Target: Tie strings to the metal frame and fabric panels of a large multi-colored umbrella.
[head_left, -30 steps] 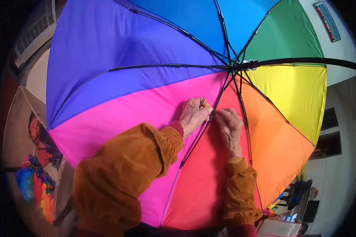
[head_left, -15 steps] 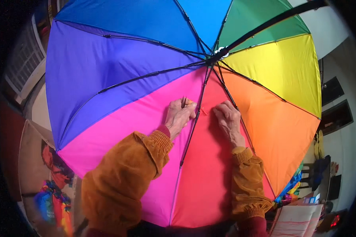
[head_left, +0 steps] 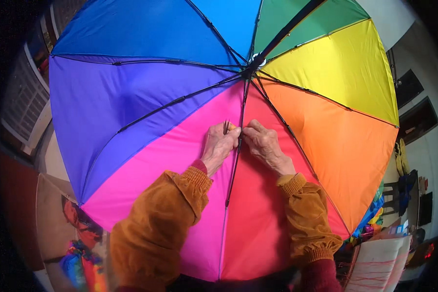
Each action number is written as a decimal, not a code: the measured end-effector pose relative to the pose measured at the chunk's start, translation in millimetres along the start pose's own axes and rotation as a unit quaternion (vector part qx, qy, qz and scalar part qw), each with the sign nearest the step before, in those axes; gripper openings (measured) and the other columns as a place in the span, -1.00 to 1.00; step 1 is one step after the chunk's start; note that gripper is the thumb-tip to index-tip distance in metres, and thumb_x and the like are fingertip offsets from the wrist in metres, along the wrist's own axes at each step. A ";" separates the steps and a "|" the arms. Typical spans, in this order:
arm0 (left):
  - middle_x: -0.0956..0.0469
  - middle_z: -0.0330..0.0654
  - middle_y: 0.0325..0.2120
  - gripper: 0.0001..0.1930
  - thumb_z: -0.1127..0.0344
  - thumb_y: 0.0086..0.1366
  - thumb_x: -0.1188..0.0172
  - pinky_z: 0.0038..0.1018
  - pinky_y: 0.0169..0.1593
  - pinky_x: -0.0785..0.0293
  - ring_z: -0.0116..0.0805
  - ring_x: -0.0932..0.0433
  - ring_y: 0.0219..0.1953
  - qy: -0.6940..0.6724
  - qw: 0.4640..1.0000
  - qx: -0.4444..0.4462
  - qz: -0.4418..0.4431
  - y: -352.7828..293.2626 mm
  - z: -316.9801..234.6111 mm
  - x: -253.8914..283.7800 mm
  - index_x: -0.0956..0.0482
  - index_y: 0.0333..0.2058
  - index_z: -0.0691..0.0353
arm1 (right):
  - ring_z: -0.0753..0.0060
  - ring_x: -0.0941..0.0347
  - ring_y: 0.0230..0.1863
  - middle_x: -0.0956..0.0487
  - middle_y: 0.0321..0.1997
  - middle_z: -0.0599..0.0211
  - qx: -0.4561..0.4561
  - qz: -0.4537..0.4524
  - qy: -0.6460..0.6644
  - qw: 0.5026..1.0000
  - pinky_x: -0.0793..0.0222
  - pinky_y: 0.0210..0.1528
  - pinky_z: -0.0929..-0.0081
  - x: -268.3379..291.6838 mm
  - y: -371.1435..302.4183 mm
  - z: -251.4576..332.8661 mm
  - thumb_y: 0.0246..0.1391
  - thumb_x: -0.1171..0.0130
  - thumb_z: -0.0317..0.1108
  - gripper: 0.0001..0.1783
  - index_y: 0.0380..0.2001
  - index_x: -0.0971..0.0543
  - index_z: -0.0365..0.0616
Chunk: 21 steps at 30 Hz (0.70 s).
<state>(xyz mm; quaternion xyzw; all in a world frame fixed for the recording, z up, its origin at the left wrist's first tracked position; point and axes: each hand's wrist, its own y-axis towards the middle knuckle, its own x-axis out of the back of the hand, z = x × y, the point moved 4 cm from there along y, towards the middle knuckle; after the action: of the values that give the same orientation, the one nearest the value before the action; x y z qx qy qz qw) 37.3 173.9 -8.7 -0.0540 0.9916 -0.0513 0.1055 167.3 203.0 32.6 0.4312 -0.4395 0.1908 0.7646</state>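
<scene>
An open rainbow umbrella (head_left: 250, 228) spreads before me, its inner side, dark ribs and shaft (head_left: 292, 29) facing me. On the pink panel, my left hand (head_left: 218, 146) is closed, with its fingertips against the rib (head_left: 232, 180) between the pink and red panels. A small dark pointed tool (head_left: 226, 127) sticks up from this hand; its kind is not clear. From the red side, my right hand (head_left: 267, 146) meets the same rib, fingers pinched together almost touching the left fingertips. What the right fingers pinch is hidden.
Colourful folded cloth (head_left: 80, 263) lies at the lower left. White cloth with red threads (head_left: 378, 263) hangs at the lower right. More bright cloth (head_left: 370, 221) shows behind the umbrella's right edge. Dark frames (head_left: 421, 121) are on the right wall.
My right hand has moved left to the rib, beside my left hand. A red thread end seen between the hands is now out of sight. The umbrella has turned and shifted slightly.
</scene>
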 end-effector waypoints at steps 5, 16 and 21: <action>-0.36 -0.37 -0.70 -0.83 0.23 0.24 -0.09 -0.74 -0.80 0.04 -0.74 -0.11 -0.82 -0.104 0.991 0.076 -0.028 -4.9 -6.1 4.2 -0.40 -0.48 0.14 | 0.16 -0.37 -0.57 -0.41 -0.51 0.20 0.026 0.023 -0.005 0.999 -0.26 -0.54 0.39 7.5 1.6 -1.6 -0.19 -0.17 -0.61 -0.82 -0.42 -0.50 -0.22; -0.37 -0.36 -0.68 -0.85 0.28 0.21 -0.12 -0.73 -0.76 -0.05 -0.73 -0.16 -0.78 -0.074 0.996 0.042 -0.023 -8.1 1.2 -0.8 -0.41 -0.47 0.19 | 0.65 -0.20 -0.72 -0.39 -0.66 0.48 -0.350 -0.290 0.558 0.694 -0.18 -0.65 0.62 22.9 -1.9 -2.2 0.05 -0.08 -0.43 -0.87 -0.54 -0.48 -0.23; -0.35 -0.39 -0.67 -0.88 0.39 0.09 -0.18 -0.71 -0.61 -0.19 -0.72 -0.24 -0.68 0.137 0.968 -0.201 -0.064 -13.2 -5.5 -4.9 -0.40 -0.49 0.20 | 0.65 -0.27 -0.68 -0.42 -0.66 0.46 -0.361 -0.192 0.658 0.632 -0.18 -0.63 0.68 9.1 -7.5 3.0 0.05 -0.08 -0.41 -0.87 -0.48 -0.51 -0.25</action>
<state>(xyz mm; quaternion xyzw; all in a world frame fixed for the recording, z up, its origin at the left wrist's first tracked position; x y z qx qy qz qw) 42.1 161.9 -0.9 -0.1302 0.9810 0.1356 -0.0484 175.7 195.6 37.3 -0.0448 0.2387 0.0989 0.9650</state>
